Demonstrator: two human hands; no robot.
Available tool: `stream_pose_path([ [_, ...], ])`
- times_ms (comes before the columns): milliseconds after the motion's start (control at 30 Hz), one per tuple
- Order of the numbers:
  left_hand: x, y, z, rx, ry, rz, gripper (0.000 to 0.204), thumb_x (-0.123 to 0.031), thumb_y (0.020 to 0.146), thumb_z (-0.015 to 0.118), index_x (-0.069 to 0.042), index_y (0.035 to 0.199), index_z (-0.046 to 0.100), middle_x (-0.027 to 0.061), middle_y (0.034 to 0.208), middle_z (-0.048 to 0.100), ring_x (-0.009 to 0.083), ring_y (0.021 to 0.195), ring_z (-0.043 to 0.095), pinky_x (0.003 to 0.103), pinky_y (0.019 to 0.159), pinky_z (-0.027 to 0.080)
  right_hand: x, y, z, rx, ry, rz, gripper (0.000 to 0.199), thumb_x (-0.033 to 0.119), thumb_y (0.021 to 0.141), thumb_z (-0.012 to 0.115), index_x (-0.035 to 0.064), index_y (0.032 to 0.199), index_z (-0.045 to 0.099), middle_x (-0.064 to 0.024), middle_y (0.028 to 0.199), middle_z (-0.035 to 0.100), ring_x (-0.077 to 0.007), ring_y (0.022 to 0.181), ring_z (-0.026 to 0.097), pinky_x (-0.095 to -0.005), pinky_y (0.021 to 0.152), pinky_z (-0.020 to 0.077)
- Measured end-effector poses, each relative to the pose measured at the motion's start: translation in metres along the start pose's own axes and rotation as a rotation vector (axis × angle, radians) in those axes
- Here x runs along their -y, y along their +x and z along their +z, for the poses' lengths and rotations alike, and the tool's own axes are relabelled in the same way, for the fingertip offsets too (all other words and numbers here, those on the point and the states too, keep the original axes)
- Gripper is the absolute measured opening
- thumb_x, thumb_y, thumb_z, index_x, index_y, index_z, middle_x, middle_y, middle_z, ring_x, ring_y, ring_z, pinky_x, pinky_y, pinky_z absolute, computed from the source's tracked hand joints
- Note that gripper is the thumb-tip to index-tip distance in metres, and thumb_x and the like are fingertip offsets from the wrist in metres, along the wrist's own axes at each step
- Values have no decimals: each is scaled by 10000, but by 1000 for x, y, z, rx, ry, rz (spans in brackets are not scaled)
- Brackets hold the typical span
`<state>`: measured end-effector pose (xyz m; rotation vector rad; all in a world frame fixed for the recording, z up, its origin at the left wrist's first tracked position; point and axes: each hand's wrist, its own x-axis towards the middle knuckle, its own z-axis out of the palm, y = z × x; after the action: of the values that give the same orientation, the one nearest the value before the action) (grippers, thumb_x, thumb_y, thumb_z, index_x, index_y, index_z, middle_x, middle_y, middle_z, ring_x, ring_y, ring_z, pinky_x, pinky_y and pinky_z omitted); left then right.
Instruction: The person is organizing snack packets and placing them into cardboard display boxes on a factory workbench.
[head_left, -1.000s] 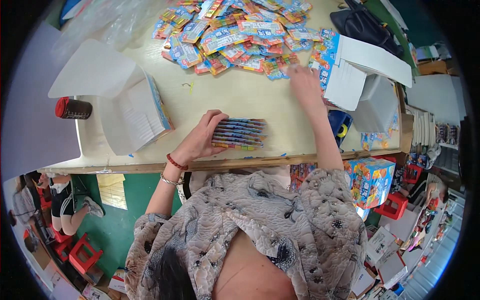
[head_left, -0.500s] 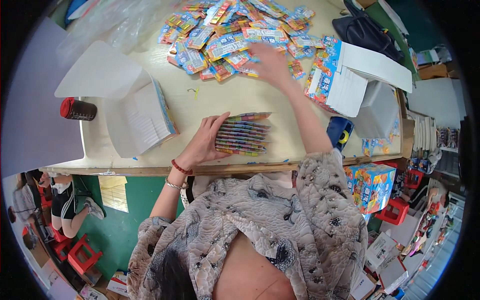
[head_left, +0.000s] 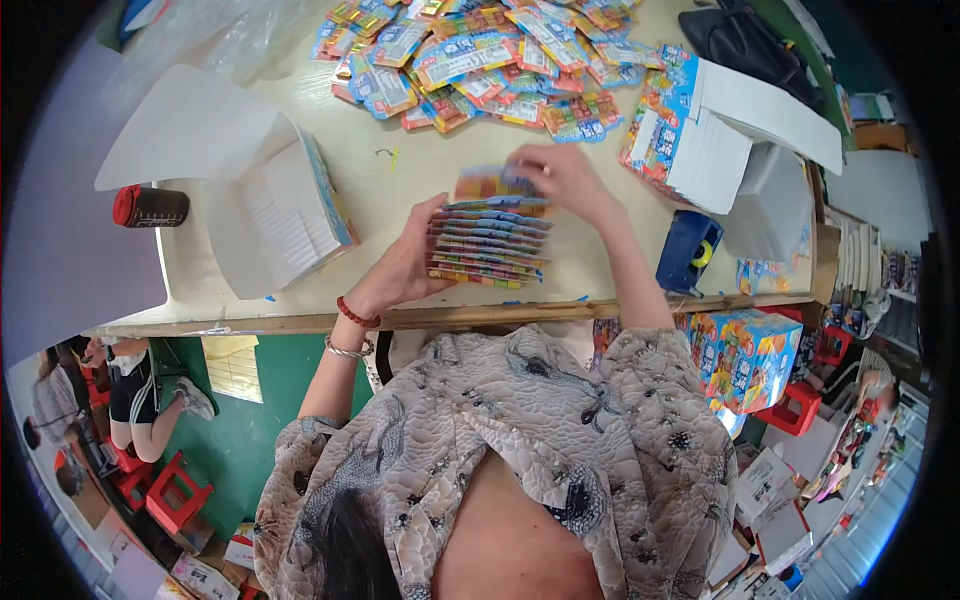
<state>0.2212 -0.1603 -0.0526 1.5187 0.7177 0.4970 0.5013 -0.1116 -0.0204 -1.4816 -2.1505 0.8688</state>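
My left hand (head_left: 406, 264) is closed round the left side of a row of flat, colourful packets (head_left: 490, 248) standing on edge close together near the table's front edge. In the fingers of my right hand (head_left: 568, 184) is a single packet (head_left: 485, 183), blurred by motion, just behind the far end of that row. A loose heap of the same blue, yellow and red packets (head_left: 465, 62) covers the far middle of the table.
Left of the row stands an open white carton (head_left: 270, 235), with a dark red-lidded jar (head_left: 150, 206) beyond it. Colourful printed boxes (head_left: 660, 130), a blue tape dispenser (head_left: 688, 252) and a black bag (head_left: 745, 50) occupy the right. Clear plastic film (head_left: 235, 45) lies far left.
My right hand has come back from the heap toward the row, bringing a packet with it. My left hand stays on the row. The view has shifted slightly.
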Motion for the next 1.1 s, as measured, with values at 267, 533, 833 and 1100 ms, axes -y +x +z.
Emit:
stream_pose_path([
  [267,12,11,8,-86,132,112,1368,-203,623,878,-125,1464,-199,188,1548,100,306,1345,313,403,1081,341,6,-68,33,-65,839,234,424,358,977,418,32,1123,648,-64,1027,667,-151,952,597,-299,838,464],
  [533,10,21,34,-77,310,186,1425,-326,586,895,-52,1449,-205,237,1525,90,347,1377,235,414,1118,256,-5,-81,73,-296,922,329,552,435,995,336,-21,972,646,-77,933,660,-137,813,603,-268,789,482],
  [833,27,18,34,-60,246,144,1361,-256,621,871,-34,1454,-182,220,1441,219,351,1343,273,409,1105,274,2,-124,75,-438,942,154,702,554,983,219,21,1431,303,-145,1408,401,-192,1299,377,-339,1080,285],
  [1100,0,23,23,-141,178,141,1372,-198,653,861,-97,1435,-262,197,1413,300,295,1264,414,391,1041,384,20,-97,99,-546,875,133,847,667,926,238,59,1500,100,-127,1530,182,-232,1393,212,-365,1135,158],
])
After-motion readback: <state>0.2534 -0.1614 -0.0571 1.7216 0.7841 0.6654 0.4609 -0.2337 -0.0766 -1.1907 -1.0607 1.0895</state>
